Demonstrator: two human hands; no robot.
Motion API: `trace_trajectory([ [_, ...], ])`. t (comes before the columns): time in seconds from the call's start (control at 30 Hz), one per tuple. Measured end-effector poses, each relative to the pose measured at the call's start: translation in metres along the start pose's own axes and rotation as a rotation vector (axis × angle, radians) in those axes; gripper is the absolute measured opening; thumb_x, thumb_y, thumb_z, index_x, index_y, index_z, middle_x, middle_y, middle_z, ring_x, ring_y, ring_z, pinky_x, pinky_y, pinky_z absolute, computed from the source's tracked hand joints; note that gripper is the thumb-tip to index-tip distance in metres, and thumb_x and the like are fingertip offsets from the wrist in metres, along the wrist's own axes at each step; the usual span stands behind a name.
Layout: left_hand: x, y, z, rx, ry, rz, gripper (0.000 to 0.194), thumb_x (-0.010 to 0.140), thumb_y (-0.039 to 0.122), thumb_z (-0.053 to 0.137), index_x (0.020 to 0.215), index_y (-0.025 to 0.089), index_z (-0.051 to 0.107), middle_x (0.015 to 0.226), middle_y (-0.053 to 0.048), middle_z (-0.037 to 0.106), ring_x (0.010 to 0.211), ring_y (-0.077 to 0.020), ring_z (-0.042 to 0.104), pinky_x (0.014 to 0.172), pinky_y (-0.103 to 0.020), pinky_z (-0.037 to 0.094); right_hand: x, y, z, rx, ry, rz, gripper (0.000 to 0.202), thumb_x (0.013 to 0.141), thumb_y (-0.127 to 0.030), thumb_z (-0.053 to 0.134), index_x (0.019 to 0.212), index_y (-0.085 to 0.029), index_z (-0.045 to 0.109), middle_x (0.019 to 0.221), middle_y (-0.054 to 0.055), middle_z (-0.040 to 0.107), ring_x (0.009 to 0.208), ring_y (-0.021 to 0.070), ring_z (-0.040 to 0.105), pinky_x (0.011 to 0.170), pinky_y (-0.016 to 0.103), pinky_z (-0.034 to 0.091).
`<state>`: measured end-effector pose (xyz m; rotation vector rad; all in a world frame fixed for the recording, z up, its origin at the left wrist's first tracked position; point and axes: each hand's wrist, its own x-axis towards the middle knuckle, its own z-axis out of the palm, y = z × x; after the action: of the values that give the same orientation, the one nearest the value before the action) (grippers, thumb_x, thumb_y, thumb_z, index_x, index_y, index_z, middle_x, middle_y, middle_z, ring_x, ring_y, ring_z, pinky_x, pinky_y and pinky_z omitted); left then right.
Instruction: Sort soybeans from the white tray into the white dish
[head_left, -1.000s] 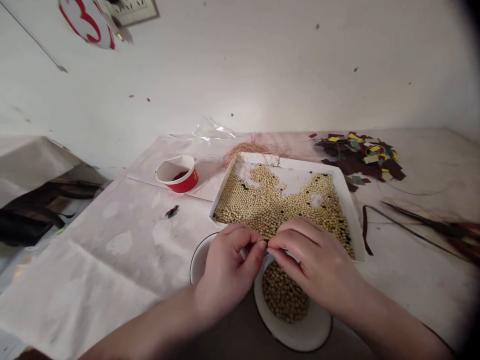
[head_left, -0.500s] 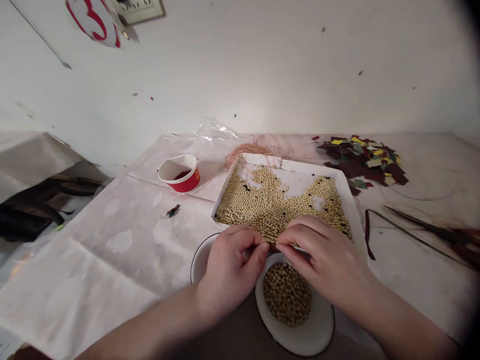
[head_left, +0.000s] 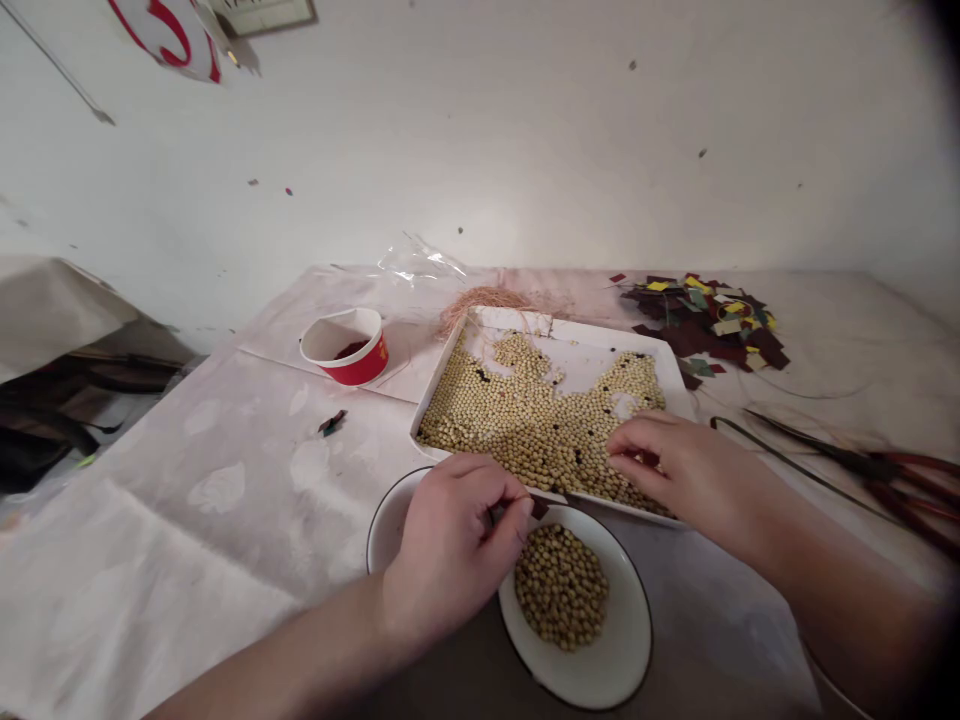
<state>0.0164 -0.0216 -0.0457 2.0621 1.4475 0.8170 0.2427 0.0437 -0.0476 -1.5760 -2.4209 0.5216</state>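
My left hand (head_left: 465, 550) is closed in a pinch on a small dark red piece (head_left: 538, 508), over the gap between two bowls. My right hand (head_left: 667, 460) hovers above the right front part of a white tray (head_left: 585, 375) of pale beads (head_left: 517, 420), thumb and forefinger close together; anything between them is too small to make out. Larger brownish beads (head_left: 562, 585) lie in the white bowl (head_left: 626, 640) below. A second white bowl (head_left: 386, 515) is partly hidden behind my left hand.
A red and white cup (head_left: 356, 365) stands left of the tray. Behind the tray lie pink threads (head_left: 487, 300) and clear plastic (head_left: 420, 262). Coloured scraps (head_left: 705, 315) are heaped at the back right. Scissors (head_left: 885, 470) lie at the right. A small dark scrap (head_left: 331, 423) lies left.
My hands have parted: the right has moved right and up over the tray, while the left stays near the bowls. The dark red piece at my left fingertips now shows more clearly. The view has shifted slightly.
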Motion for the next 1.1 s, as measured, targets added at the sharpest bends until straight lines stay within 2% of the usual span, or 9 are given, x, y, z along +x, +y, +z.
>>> trace_trajectory([
  [0.1, 0.0, 0.0, 0.0, 0.004, 0.001, 0.001, 0.013, 0.082, 0.019, 0.05, 0.069, 0.019, 0.055, 0.067, 0.001, 0.057, 0.067, -0.013, 0.051, 0.064, -0.026, 0.039, 0.006, 0.014, 0.01, -0.053, -0.059, -0.002, 0.01, 0.078, -0.021, 0.052, 0.076, -0.02, 0.062, 0.079, 0.005, 0.062, 0.071, 0.0179, 0.056, 0.061, 0.028, 0.04],
  [0.3, 0.003, -0.002, 0.001, 0.008, 0.002, 0.016, 0.013, 0.082, 0.019, 0.05, 0.07, 0.019, 0.055, 0.069, 0.0, 0.058, 0.069, -0.0135, 0.051, 0.065, -0.027, 0.039, 0.011, 0.013, 0.022, -0.037, -0.113, -0.049, 0.015, 0.072, -0.011, 0.049, 0.062, -0.019, 0.057, 0.071, 0.004, 0.061, 0.064, 0.0155, 0.053, 0.057, 0.025, 0.037],
  [0.5, 0.002, -0.001, 0.0, 0.029, -0.013, 0.017, 0.014, 0.083, 0.02, 0.049, 0.07, 0.019, 0.055, 0.067, 0.001, 0.056, 0.068, -0.0132, 0.05, 0.064, -0.027, 0.038, 0.012, 0.012, 0.026, -0.016, -0.069, -0.037, 0.007, 0.074, -0.017, 0.054, 0.074, -0.018, 0.061, 0.079, 0.005, 0.062, 0.072, 0.0174, 0.056, 0.064, 0.027, 0.04],
  [0.67, 0.002, -0.001, 0.0, 0.036, -0.016, 0.03, 0.013, 0.082, 0.019, 0.05, 0.07, 0.019, 0.055, 0.069, 0.0, 0.057, 0.069, -0.0133, 0.05, 0.065, -0.027, 0.038, 0.013, 0.006, 0.028, 0.003, -0.088, -0.057, 0.011, 0.076, -0.017, 0.053, 0.07, -0.019, 0.061, 0.075, 0.005, 0.062, 0.067, 0.0162, 0.055, 0.059, 0.026, 0.039],
  [0.8, 0.003, -0.002, 0.001, 0.038, -0.008, 0.03, 0.013, 0.082, 0.02, 0.05, 0.069, 0.019, 0.055, 0.068, 0.0, 0.057, 0.068, -0.0136, 0.05, 0.064, -0.027, 0.038, 0.009, -0.004, 0.017, 0.052, -0.035, -0.046, 0.011, 0.078, -0.02, 0.054, 0.07, -0.019, 0.061, 0.074, 0.003, 0.063, 0.067, 0.0156, 0.055, 0.059, 0.026, 0.038],
  [0.9, 0.004, -0.001, 0.001, 0.034, -0.012, 0.016, 0.013, 0.082, 0.02, 0.05, 0.07, 0.019, 0.057, 0.068, 0.0, 0.057, 0.068, -0.0134, 0.05, 0.064, -0.027, 0.039, 0.001, -0.02, 0.005, 0.138, 0.034, -0.077, 0.011, 0.08, -0.023, 0.055, 0.071, -0.021, 0.06, 0.074, 0.001, 0.062, 0.069, 0.0145, 0.055, 0.062, 0.026, 0.039],
  [1.0, 0.003, -0.001, 0.001, 0.045, -0.013, 0.005, 0.015, 0.082, 0.021, 0.051, 0.069, 0.018, 0.056, 0.068, 0.0, 0.057, 0.068, -0.0138, 0.05, 0.064, -0.027, 0.039, -0.008, -0.039, 0.0, 0.169, 0.018, -0.127, 0.01, 0.079, -0.023, 0.059, 0.069, -0.021, 0.059, 0.072, 0.0, 0.06, 0.069, 0.0142, 0.054, 0.061, 0.026, 0.038],
  [1.1, 0.001, -0.002, 0.001, 0.034, -0.01, 0.011, 0.015, 0.083, 0.022, 0.051, 0.069, 0.018, 0.056, 0.068, 0.0, 0.057, 0.068, -0.0137, 0.05, 0.064, -0.027, 0.038, -0.014, -0.054, 0.004, 0.197, 0.001, -0.193, 0.009, 0.079, -0.022, 0.059, 0.07, -0.021, 0.057, 0.074, 0.0, 0.058, 0.07, 0.0143, 0.053, 0.06, 0.026, 0.037],
])
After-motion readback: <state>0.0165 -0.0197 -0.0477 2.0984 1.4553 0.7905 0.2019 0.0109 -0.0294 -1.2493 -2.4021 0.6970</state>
